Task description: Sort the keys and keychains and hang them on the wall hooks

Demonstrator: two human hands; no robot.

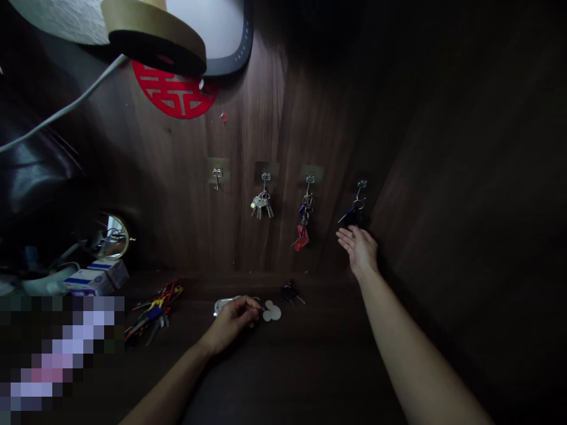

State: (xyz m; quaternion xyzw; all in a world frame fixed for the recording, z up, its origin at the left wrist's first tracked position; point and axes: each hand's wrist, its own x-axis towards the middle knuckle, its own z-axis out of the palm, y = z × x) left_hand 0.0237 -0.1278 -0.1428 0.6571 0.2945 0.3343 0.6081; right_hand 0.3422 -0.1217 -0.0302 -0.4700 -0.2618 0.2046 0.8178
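Note:
On the dark wooden surface, my left hand (237, 319) has its fingers pinched at a keychain with a pale, mouse-head-shaped tag (271, 311). A light-coloured metallic item (219, 306) lies partly hidden behind that hand. My right hand (364, 251) is raised at the wall, its fingers stretched out just under a bunch of keys (353, 211) on the rightmost hook (362, 185); whether the fingertips touch the keys I cannot tell. Silver keys (263, 205) and a bunch with a red tag (300, 237) hang from the two middle hooks. Black keys (292, 292) lie near the wall.
The leftmost hook (217, 177) holds nothing. Colourful lanyards with keys (155, 310) lie at left, near small boxes (91, 280) and a round mirror (113, 236). Above, a tape roll (155, 32) and a white cable (71, 106) stand before a red paper cutout (177, 97).

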